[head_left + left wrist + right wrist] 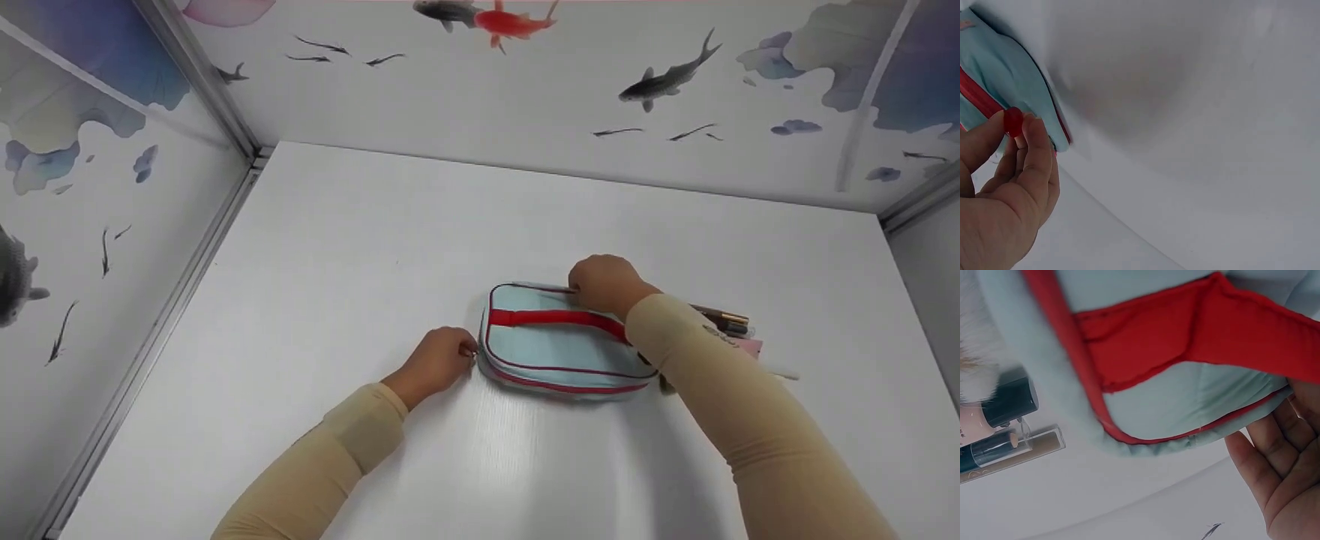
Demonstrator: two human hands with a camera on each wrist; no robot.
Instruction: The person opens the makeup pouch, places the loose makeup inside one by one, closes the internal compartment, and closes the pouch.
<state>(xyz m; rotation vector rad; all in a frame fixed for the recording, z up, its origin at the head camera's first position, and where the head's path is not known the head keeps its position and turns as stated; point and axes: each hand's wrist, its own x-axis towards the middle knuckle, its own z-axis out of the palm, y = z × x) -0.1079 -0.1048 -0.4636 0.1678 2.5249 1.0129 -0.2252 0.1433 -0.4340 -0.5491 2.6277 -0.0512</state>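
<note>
On the white table [337, 262], a pale-blue bag [540, 346] is lying near the middle while the right hand [606, 283] is gripping its far edge, probably best held firm, and the left hand [439, 356], beside its left end, is pinching a small red piece [1013, 122], seemingly a zip pull needing gentle drawing.

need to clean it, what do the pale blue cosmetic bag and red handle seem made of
Pale blue cosmetic bag: probably matte cloth, since it puckers softly near its edge. Red handle: likely matte fabric too, as its flat band creases; exact fibre unclear.
</note>
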